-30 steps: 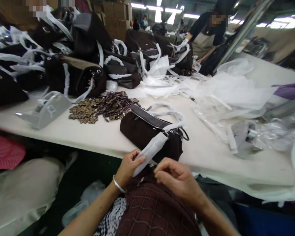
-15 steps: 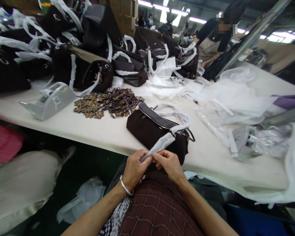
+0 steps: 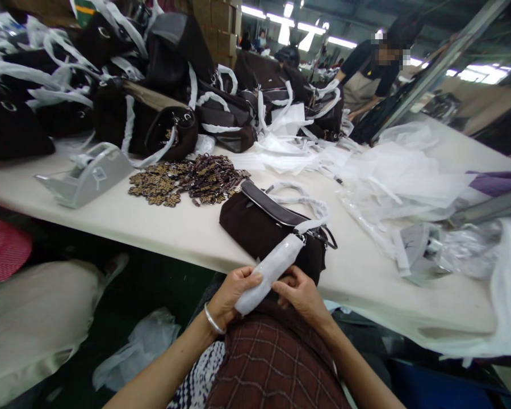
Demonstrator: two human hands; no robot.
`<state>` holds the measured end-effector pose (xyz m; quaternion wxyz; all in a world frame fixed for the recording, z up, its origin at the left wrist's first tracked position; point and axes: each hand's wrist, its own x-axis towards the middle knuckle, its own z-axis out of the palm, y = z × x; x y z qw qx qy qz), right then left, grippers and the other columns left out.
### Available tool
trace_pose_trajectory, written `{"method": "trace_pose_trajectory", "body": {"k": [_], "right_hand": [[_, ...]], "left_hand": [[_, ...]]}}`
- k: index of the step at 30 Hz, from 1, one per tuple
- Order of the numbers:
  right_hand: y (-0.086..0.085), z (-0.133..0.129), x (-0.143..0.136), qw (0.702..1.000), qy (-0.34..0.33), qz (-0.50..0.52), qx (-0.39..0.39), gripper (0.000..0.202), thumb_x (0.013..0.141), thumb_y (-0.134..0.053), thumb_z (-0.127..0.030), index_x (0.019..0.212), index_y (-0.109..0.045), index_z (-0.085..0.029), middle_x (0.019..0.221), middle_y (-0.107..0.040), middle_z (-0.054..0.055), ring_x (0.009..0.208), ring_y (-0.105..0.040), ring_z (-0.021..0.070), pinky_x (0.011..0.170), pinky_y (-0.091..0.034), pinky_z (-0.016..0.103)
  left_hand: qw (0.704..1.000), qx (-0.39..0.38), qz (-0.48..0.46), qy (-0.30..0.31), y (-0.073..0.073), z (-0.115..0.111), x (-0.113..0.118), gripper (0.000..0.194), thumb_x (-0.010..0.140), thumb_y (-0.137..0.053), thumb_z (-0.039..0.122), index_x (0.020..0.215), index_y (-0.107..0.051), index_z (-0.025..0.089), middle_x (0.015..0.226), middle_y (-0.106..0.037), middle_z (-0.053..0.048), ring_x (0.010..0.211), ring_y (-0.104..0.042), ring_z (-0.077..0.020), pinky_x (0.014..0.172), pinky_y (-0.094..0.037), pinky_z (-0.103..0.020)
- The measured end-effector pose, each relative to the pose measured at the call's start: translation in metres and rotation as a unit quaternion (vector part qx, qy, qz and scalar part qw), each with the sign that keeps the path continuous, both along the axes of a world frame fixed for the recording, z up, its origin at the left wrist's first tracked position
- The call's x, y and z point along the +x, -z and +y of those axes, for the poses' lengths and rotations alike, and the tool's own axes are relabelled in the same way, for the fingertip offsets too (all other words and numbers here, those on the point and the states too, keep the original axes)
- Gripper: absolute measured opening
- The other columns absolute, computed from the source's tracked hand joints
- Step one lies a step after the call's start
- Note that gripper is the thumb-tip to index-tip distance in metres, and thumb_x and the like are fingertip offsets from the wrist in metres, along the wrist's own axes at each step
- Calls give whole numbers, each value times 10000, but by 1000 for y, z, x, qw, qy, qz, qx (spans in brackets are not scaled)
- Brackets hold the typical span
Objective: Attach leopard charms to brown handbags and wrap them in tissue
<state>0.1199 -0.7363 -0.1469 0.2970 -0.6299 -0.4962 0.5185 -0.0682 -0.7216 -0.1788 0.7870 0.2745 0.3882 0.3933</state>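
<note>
A dark brown handbag (image 3: 259,221) lies at the front edge of the pale table (image 3: 187,236), its strap wrapped in white material. From the bag's right clasp a flat white wrapped piece (image 3: 270,275) runs down toward my body. My left hand (image 3: 234,292), with a silver bangle at the wrist, pinches this piece near its lower end, thumb on top. My right hand (image 3: 300,289) grips its right edge with thumb and fingers. Some of the right fingers are hidden behind the piece.
Behind lie a heap of metal-and-bead charms (image 3: 208,176), a tape dispenser (image 3: 89,173) and piled dark bags (image 3: 170,51). White sheets (image 3: 392,170) and a second dispenser (image 3: 421,250) are on the right. A person (image 3: 361,85) stands at the far side.
The white wrapped piece now shows a wide flat face where it looked narrow and folded. Both hands have shifted slightly, the left one down and left.
</note>
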Motion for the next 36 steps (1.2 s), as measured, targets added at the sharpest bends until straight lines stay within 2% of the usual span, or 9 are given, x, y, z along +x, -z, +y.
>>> {"method": "trace_pose_trajectory", "body": {"k": [3, 6, 9, 12, 17, 24, 29, 33, 36], "right_hand": [[-31, -7, 15, 971, -40, -207, 116, 237, 803, -666, -431, 744, -637, -203, 614, -634, 7, 537, -590, 158, 530, -456, 277], [-63, -1, 9, 873, -161, -313, 339, 180, 871, -623, -347, 983, -702, -230, 964, -711, 70, 915, -641, 226, 853, -486, 369], [-73, 22, -10, 759, -318, -361, 439, 365, 855, -633, -220, 1220, -623, -215, 1255, -627, 92, 1284, -457, 282, 1143, -250, 500], [-69, 49, -21, 687, -411, -421, 427, 177, 848, -593, -137, 983, -704, -160, 1033, -697, 100, 1286, -456, 292, 1193, -86, 529], [-77, 69, -13, 701, -443, -394, 395, 517, 689, -772, -465, 1097, -673, -163, 1231, -623, 120, 1316, -402, 341, 1165, -71, 584], [-70, 72, -24, 647, -481, -434, 402, 149, 851, -566, -155, 777, -695, -147, 723, -691, 61, 788, -613, 200, 1180, -103, 518], [-90, 69, -3, 717, -395, -362, 445, 265, 851, -627, -260, 1105, -653, -189, 1065, -704, 70, 1135, -570, 240, 1189, -135, 513], [-77, 48, 58, 855, -23, -273, 440, 370, 834, -647, -389, 1174, -609, -247, 1203, -649, 81, 1184, -556, 265, 1113, -332, 492], [-27, 45, 101, 937, 220, -157, 221, 707, 708, -701, -552, 1277, -515, -176, 1256, -605, 171, 1162, -577, 325, 986, -464, 481]], "left_hand": [[985, 104, 134, -7, -6, 2, -4, 418, 709, -740, 485, 884, -661, 113, 725, -625, -16, 591, -514, -119, 535, -382, -220], [939, 230, 256, 0, -17, 2, -7, 344, 806, -653, 461, 913, -700, 138, 818, -680, -23, 728, -582, -169, 658, -440, -251], [892, 305, 332, -18, -27, -2, -5, 265, 857, -604, 391, 948, -707, 166, 884, -713, -27, 797, -618, -189, 750, -453, -266], [843, 363, 397, -18, -32, -7, 0, 203, 883, -576, 339, 949, -697, 191, 938, -721, -45, 852, -642, -202, 809, -449, -277], [830, 329, 446, -53, -26, -9, 0, 315, 852, -623, 295, 1149, -541, 229, 985, -717, -36, 888, -676, -221, 805, -475, -308], [819, 376, 432, -33, -11, -7, -7, 341, 897, -566, 341, 1220, -488, 262, 1114, -687, -65, 1003, -667, -227, 864, -498, -307], [835, 362, 411, 48, -12, 8, -18, 306, 905, -520, 340, 1193, -536, 238, 1146, -669, -77, 1018, -640, -238, 906, -472, -319], [872, 306, 375, 69, -16, 22, -28, 320, 949, -399, 421, 1088, -576, 193, 1003, -690, -64, 942, -629, -222, 857, -460, -282], [887, 285, 358, 63, -9, 35, -30, 339, 919, -421, 468, 997, -584, 181, 947, -687, -52, 914, -621, -221, 840, -460, -273]]}}
